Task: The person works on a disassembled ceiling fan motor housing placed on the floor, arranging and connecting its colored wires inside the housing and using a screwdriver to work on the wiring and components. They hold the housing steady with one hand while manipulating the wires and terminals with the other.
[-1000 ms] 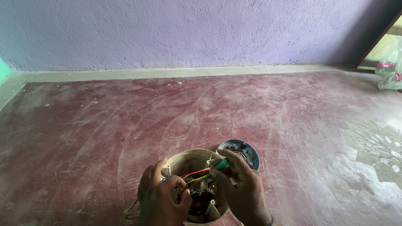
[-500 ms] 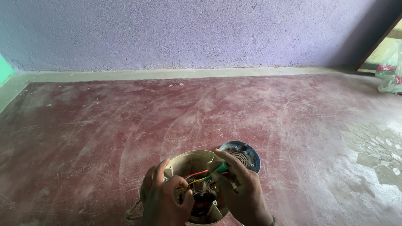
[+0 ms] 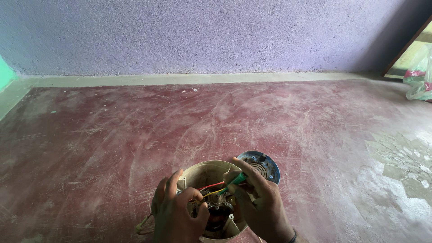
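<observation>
A round cream-coloured appliance housing (image 3: pixel 204 173) lies open on the red floor, showing a dark motor and red and yellow wires (image 3: pixel 211 189) inside. My left hand (image 3: pixel 177 216) grips the housing's near left rim, fingers curled over the edge. My right hand (image 3: pixel 261 204) holds a green-handled screwdriver (image 3: pixel 236 181), its tip pointing down into the housing by the wires. A round blue-rimmed cover (image 3: pixel 261 164) with a vent grille lies flat just behind my right hand, touching the housing.
A worn red concrete floor (image 3: pixel 135 130) stretches to a purple wall (image 3: pixel 202 31) with a pale skirting strip. A plastic bag (image 3: pixel 420 78) sits by a doorway at the far right. A thin cord (image 3: pixel 144 225) trails left from the housing.
The view has tipped down slightly. Both hands stay on the housing, with small shifts of the fingers and the screwdriver.
</observation>
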